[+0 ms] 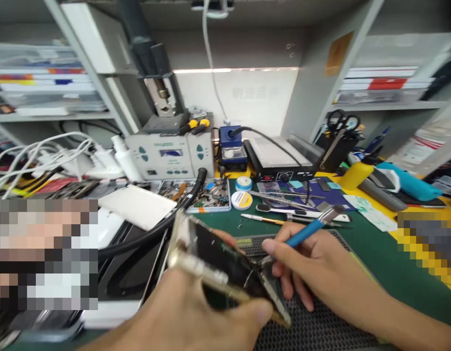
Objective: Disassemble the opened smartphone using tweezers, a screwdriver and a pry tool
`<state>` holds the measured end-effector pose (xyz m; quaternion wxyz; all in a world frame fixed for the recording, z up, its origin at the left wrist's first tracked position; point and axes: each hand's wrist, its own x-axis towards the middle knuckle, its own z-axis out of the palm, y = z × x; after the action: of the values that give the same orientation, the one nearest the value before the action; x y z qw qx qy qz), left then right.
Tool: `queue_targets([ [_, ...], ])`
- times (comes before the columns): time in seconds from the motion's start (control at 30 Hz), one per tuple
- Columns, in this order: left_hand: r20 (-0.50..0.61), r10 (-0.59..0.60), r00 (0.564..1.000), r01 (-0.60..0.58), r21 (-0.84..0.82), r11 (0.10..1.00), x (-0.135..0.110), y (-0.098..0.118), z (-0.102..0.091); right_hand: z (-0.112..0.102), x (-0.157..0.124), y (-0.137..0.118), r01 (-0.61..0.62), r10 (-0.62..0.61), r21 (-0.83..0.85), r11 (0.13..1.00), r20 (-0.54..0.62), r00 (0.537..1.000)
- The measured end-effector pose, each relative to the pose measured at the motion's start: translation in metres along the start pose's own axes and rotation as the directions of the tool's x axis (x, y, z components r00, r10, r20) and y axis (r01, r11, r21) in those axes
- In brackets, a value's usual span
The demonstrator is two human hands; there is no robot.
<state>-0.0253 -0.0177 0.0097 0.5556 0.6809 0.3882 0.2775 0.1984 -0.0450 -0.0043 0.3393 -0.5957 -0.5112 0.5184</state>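
Note:
My left hand (196,312) grips an opened phone (221,253) by its edges, thumb along the near side and fingertips behind the far side. The phone is tilted, with a light gold frame and a dark inner face. My right hand (320,261) is closed round a blue-handled brush (307,233) like a pen. The brush's brownish, bristle-like end points up and right. Its lower end is by the phone's inner face; my fingers and blur hide whether it touches. Under both hands lies a dark honeycomb-patterned mat (316,321).
Behind stand a hot-air station (170,156), a soldering iron holder (232,146) and a flat heating plate (280,163). A tray of small parts (225,202), round tins (242,200) and tweezers (284,199) lie nearer. A black hose (155,229) crosses at left.

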Motion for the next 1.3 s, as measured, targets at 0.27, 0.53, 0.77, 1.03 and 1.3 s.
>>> queue_targets([
  [0.27, 0.147, 0.168, 0.975, -0.118, -0.302, 0.946, 0.013, 0.007, -0.011, -0.002, 0.002, -0.005, 0.105, -0.114, -0.135, 0.985, -0.058, 0.992],
  [0.53, 0.122, 0.162, 0.979, -0.157, -0.045, 0.987, 0.012, 0.012, -0.011, -0.003, 0.003, -0.003, 0.153, -0.166, -0.12, 0.981, -0.104, 0.981],
  [0.77, 0.116, 0.109, 0.987, -0.11, 0.003, 0.994, 0.011, 0.014, -0.014, 0.002, 0.003, -0.003, 0.126, -0.133, -0.062, 0.99, -0.143, 0.981],
  [1.03, 0.124, 0.152, 0.98, -0.13, -0.17, 0.977, 0.016, 0.009, -0.003, 0.003, -0.001, -0.01, 0.119, -0.12, -0.021, 0.993, -0.058, 0.991],
  [1.3, 0.083, 0.146, 0.986, -0.134, -0.134, 0.982, 0.011, 0.01, -0.008, 0.002, 0.002, -0.009, 0.115, -0.115, -0.01, 0.993, -0.034, 0.993],
])
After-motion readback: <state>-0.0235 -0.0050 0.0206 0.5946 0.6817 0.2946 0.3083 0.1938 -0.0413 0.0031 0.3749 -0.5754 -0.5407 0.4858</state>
